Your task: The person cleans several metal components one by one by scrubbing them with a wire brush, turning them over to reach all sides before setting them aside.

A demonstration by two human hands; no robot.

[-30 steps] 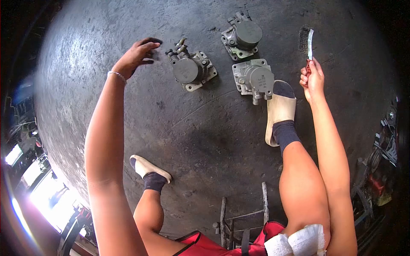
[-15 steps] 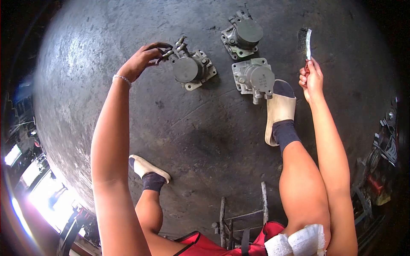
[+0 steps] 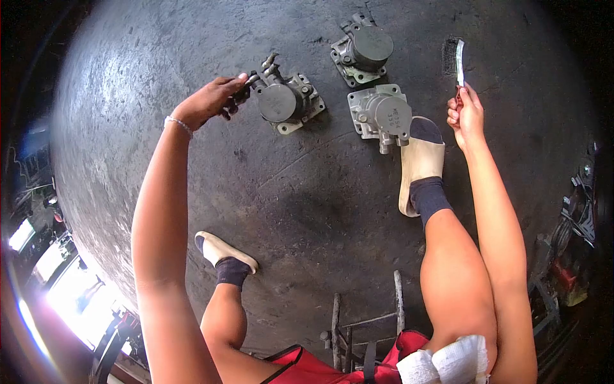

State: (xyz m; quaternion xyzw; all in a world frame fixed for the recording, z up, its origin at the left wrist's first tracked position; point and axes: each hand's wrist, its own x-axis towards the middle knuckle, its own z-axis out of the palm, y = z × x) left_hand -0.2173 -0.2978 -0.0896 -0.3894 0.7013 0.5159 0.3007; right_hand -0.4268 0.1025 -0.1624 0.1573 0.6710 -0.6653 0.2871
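Observation:
Three grey metal housings sit on the dark floor. At the left fitting of the left housing (image 3: 278, 104) is my left hand (image 3: 214, 101), its fingers closed at a small metal fitting (image 3: 252, 79). A dark fitting also stands up from that housing's top. My right hand (image 3: 467, 115), off to the right, grips the red handle of a wire brush (image 3: 460, 61), its light strip pointing away and bristles toward the left. Between my hands lie the upper housing (image 3: 373, 48) and the lower housing (image 3: 392, 116), which has raised characters on its round cover.
A white shoe (image 3: 422, 160) stands beside the lower housing, and another (image 3: 224, 251) is at lower left. A metal frame (image 3: 366, 322) is near the bottom. White cloth (image 3: 444, 363) lies by the right knee. Cables and parts (image 3: 579, 217) are at the right edge.
My left hand has turned, with its thumb now on top at the fitting and its other fingers curled below. The brush and right hand have shifted slightly.

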